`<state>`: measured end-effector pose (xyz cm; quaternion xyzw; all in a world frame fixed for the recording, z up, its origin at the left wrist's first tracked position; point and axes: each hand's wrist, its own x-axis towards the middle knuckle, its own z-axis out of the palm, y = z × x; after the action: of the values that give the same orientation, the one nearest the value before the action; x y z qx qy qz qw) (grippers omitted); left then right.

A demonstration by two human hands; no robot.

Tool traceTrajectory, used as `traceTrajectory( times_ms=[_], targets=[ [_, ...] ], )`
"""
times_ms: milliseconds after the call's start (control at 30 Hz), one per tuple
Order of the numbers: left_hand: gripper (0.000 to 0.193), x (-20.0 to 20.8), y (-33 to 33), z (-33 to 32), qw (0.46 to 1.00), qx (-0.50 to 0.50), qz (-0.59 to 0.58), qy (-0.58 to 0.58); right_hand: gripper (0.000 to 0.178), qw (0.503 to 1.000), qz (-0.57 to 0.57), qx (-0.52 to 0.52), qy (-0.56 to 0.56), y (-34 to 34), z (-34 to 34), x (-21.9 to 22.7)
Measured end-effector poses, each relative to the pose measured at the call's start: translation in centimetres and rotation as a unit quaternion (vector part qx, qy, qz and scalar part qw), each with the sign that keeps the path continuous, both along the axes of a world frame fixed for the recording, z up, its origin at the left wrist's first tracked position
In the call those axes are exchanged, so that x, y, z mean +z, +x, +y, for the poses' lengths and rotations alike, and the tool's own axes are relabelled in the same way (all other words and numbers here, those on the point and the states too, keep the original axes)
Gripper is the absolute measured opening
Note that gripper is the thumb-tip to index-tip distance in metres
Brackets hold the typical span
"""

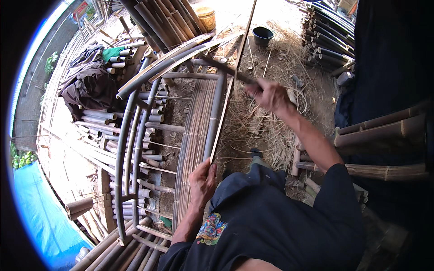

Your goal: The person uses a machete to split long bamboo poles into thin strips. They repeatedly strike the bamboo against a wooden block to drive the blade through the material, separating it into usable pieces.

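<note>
Bare dirt ground [312, 86] carries everything. Dry bamboo shavings [262, 126] lie heaped at centre, a black bucket [262, 35] stands at the upper middle, cut bamboo tubes [115, 122] are stacked centre-left, and a blue tarpaulin [40, 217] covers the lower left.

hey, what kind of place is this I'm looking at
Probably an outdoor bamboo furniture workshop. A half-built bamboo frame stands on bare ground, cut poles are stacked around it, and shavings litter the dirt by the right hand.

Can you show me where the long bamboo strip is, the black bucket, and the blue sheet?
bamboo strip [224, 110]: head view, middle of the strip.
black bucket [262, 36]: head view, its side wall.
blue sheet [38, 212]: head view, middle of the cloth.
</note>
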<state>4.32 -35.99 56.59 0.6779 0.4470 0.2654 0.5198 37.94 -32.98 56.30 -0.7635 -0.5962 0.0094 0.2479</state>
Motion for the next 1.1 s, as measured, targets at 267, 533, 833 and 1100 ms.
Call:
traceTrajectory(
  times_ms=[267, 533, 833, 1100],
  targets=[
    [0.017, -4.8, -5.3, -7.2, 0.992, 0.016, 0.122, -0.029, 0.074, 0.989, 0.006, -0.146, -0.022, 22.2, 3.1, 3.0],
    [0.022, -8.0, -5.4, -11.4, 0.984, 0.029, 0.15, -0.091, 0.088, 0.964, 0.01, -0.263, 0.047, 38.0, 3.6, 6.4],
    [0.033, 0.0, 22.7, 1.3, 0.971, 0.054, -0.144, -0.185, 0.063, 0.976, 0.027, 0.175, 0.128, 11.9, -2.3, -3.3],
    [0.035, 1.3, 21.2, 0.1, 0.972, 0.036, -0.156, -0.172, 0.063, 0.983, 0.137, 0.118, 0.035, 11.4, -2.7, -0.4]
  ],
)
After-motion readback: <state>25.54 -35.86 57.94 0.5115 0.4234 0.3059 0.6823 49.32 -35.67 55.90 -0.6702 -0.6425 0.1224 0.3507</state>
